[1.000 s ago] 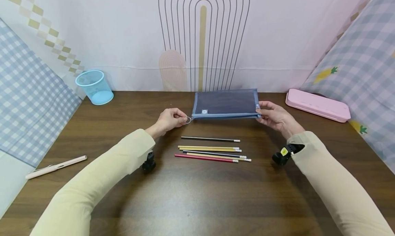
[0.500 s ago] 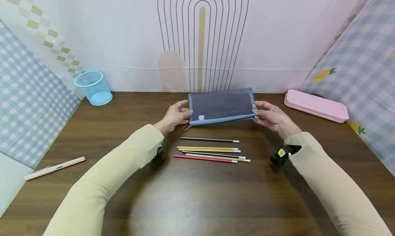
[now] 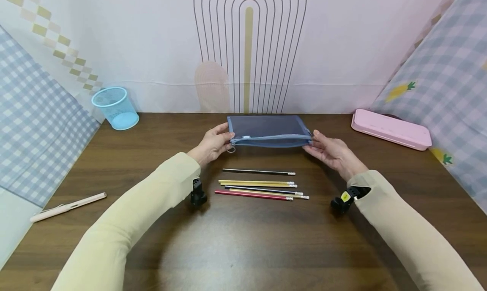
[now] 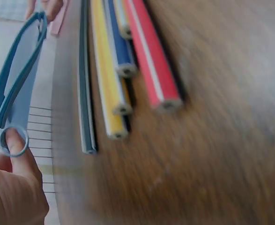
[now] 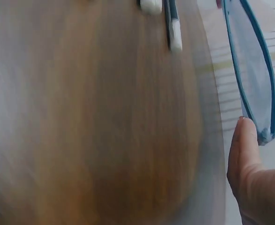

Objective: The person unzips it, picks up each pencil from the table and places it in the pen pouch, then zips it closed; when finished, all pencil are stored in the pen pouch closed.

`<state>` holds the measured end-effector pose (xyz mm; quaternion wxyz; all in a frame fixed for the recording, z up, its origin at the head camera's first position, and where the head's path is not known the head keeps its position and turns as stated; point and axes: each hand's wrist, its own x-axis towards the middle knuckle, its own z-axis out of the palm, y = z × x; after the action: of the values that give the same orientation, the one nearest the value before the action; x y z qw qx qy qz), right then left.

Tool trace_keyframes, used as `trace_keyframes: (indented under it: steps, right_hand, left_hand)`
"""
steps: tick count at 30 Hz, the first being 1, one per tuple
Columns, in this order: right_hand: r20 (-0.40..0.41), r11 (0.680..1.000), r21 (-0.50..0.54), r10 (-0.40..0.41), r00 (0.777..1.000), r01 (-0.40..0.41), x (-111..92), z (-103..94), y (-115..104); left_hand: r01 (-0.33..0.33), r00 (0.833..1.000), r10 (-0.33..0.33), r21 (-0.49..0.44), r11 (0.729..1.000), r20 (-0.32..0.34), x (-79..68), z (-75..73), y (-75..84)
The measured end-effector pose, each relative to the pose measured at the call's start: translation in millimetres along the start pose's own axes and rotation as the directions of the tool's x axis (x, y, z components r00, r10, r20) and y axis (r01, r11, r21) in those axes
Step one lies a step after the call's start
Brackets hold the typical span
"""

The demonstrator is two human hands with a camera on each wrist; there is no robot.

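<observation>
A blue mesh zip pouch [image 3: 266, 125] is held at both ends at the back of the table. Its zip side faces the person, and the mouth gapes in the wrist views. My left hand [image 3: 213, 144] grips the left end, near the ring-shaped zip pull [image 4: 18, 142]. At the right end, the fingers of my right hand [image 3: 332, 153] lie along the lower corner, with the thumb up beside the pouch; the exact contact is partly hidden. Several pencils, among them a black pencil [image 3: 258, 172], a yellow pencil [image 3: 255, 182] and a red pencil [image 3: 253, 195], lie in front of the pouch.
On the brown table [image 3: 243, 244], a light blue mesh pen cup [image 3: 118, 109] stands at the back left. A pale pen [image 3: 68, 207] lies at the left edge. The pink case [image 3: 392, 129] sits at the back right, near the hanging cloth.
My left hand has left the zip pull and taken the pouch's left end. The pouch has shifted left and tilted, so its mouth now shows. My right hand's fingers have changed position at the right corner.
</observation>
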<state>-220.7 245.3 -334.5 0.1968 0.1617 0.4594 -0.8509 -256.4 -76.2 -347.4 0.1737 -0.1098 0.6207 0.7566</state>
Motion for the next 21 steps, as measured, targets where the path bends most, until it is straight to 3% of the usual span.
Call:
trace_keyframes:
  steps: [3,10,15,21]
  right_hand:
    - [0.052,0.997,0.04,0.06,0.997,-0.062,-1,3.8,9]
    - [0.122,0.99,-0.125,0.087,0.989,-0.071,3,41.1,40]
    - [0.097,0.99,-0.122,0.079,0.992,-0.067,7,68.4,56]
    - [0.024,0.996,-0.079,0.029,0.999,-0.027,13,78.1,61]
  left_hand:
    - [0.026,1.0,-0.027,-0.088,0.996,-0.014,0.0,1.1,1.7]
    - [0.035,0.999,-0.039,-0.135,0.99,-0.021,-1.0,7.3,1.2]
    - [0.061,0.998,-0.062,-0.151,0.987,-0.007,-4.5,12.5,-3.5]
    - [0.103,0.995,-0.104,-0.114,0.988,-0.001,-7.4,12.7,-8.4]
